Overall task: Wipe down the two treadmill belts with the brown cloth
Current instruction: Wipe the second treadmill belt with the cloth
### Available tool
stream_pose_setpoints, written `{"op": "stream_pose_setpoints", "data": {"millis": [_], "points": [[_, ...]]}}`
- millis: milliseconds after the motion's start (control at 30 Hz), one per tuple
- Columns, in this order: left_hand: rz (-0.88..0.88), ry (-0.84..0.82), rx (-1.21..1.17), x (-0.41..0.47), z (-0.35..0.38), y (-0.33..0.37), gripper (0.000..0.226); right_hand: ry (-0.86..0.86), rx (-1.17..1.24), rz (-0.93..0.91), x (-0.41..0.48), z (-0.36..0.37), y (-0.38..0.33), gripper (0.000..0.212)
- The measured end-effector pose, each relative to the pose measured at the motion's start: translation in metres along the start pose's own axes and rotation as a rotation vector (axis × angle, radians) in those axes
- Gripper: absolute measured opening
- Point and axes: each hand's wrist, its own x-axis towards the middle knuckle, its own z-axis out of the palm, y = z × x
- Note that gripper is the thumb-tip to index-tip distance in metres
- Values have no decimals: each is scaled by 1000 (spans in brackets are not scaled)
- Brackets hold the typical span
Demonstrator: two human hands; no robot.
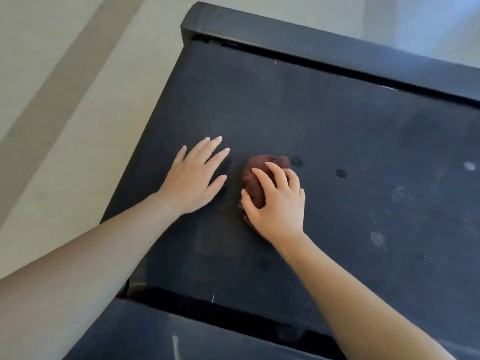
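Head view shows the brown cloth (255,190) bunched on the treadmill belt (311,126). We read the right hand (275,203) grip as clamped on it: fingers curled over the top, thumb on the left flank. The left hand (193,175) lies flat on the belt just beside the cloth, its grip apart and holding nothing. We judge the cloth soft, light and easily dragged, so take hold from above and press down. Its long axis runs away from us, leaning right, and no end is distinct.

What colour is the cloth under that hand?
Dark reddish brown cloth, seen best in the head view.
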Motion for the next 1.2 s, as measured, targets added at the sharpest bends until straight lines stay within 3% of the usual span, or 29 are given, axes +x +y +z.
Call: {"op": "stream_pose_setpoints", "data": {"millis": [100,200,367,667,1200], "points": [[-9,77,20,21,32,-14,61,168,-133,-73,22,32,12,47],[19,132,35,27,43,-21,63,241,-134,-15,58,40,13,48],[12,148,22,26,42,-20,60,155,-91,58,78,33,7,51],[37,177,-76,23,28,-52,57,174,-155,14,-8,42,-29,51],[-140,182,-111,100,9,-117,60,123,-106,36,167,79,-62,50]]}}
